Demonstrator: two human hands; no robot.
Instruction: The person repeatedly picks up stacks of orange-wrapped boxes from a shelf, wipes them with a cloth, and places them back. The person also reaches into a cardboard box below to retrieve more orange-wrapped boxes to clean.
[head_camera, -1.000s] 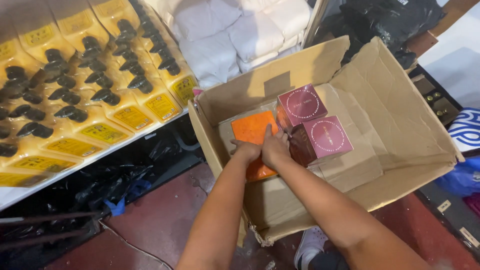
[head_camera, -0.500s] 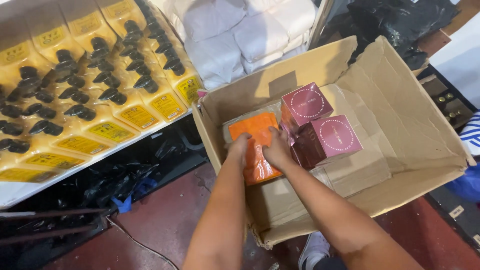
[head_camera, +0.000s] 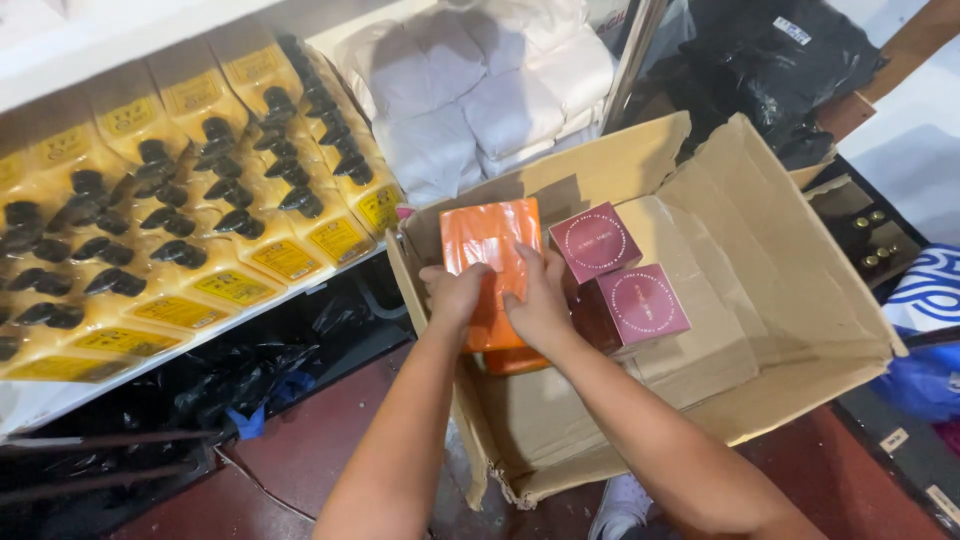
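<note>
Both hands, left (head_camera: 455, 295) and right (head_camera: 540, 300), clasp orange packet (head_camera: 487, 250) at frame centre, long axis upright, above carton (head_camera: 780, 290).

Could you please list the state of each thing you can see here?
Cardboard box: open, flaps up.
Orange packet: lifted, gripped by both hands.
Left hand: closed on the packet.
Right hand: closed on the packet.
Maroon boxes: closed, sitting inside the carton.
Yellow bottles: capped, lying on the shelf.
</note>
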